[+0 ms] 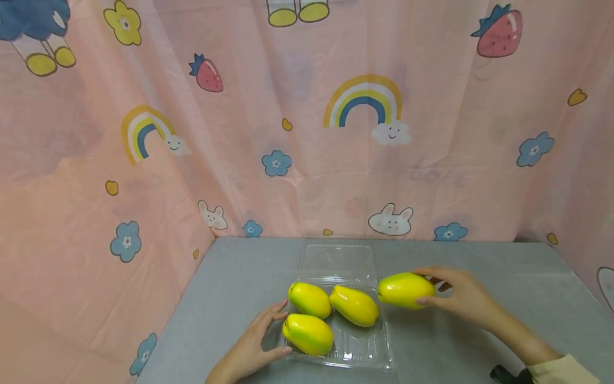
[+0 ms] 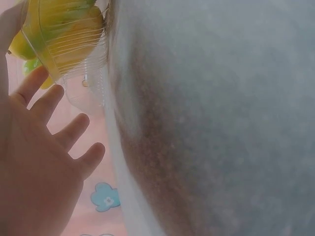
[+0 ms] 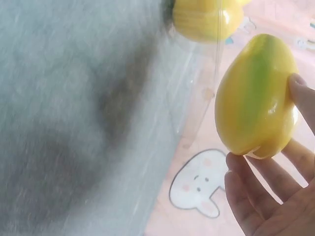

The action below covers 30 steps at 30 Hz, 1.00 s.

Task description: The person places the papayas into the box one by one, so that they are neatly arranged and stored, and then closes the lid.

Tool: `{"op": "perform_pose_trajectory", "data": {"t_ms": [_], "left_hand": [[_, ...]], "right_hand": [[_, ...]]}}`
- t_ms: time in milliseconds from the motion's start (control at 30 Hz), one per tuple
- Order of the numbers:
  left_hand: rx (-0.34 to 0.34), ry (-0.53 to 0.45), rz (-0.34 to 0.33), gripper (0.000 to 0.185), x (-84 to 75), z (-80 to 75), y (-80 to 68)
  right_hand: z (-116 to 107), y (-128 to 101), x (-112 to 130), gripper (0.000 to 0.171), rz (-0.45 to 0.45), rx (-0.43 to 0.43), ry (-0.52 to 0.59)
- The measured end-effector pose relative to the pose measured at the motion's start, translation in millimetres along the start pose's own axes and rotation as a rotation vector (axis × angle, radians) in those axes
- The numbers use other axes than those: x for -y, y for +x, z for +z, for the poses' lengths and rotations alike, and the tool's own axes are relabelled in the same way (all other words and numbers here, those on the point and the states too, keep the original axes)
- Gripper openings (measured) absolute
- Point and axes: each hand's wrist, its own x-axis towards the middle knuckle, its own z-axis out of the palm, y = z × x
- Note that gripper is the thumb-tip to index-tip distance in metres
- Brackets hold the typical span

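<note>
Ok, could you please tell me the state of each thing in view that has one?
Tray: open, partly filled.
Lid: open, folded back.
Back-left fruit: lying in the tray.
Front-left fruit: lying in the tray.
Third fruit: lying in the tray.
Held fruit: raised, right of the tray.
Right hand: gripping the held fruit.
Left hand: fingers spread, at the tray's left side.
Curtain: hanging, creased.

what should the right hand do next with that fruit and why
The right hand should probably shift its yellow fruit left and lower it into the clear tray: three similar fruits lie there, and the near-right part looks bare.
</note>
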Motion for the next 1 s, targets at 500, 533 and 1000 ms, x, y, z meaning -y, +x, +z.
{"op": "perform_pose_trajectory", "data": {"t_ms": [500, 533, 1000], "left_hand": [[0.003, 0.001, -0.007, 0.066, 1.1, 1.4, -0.3], [0.004, 0.001, -0.006, 0.066, 1.5, 1.4, -0.3], [0.011, -0.012, -0.005, 0.066, 1.0, 0.9, -0.3]], "right_hand": [[21, -4, 28, 0.057, 0.006, 0.024, 0.048], [22, -4, 29, 0.057, 0.005, 0.024, 0.051], [37, -6, 53, 0.058, 0.101, 0.088, 0.124]]}}
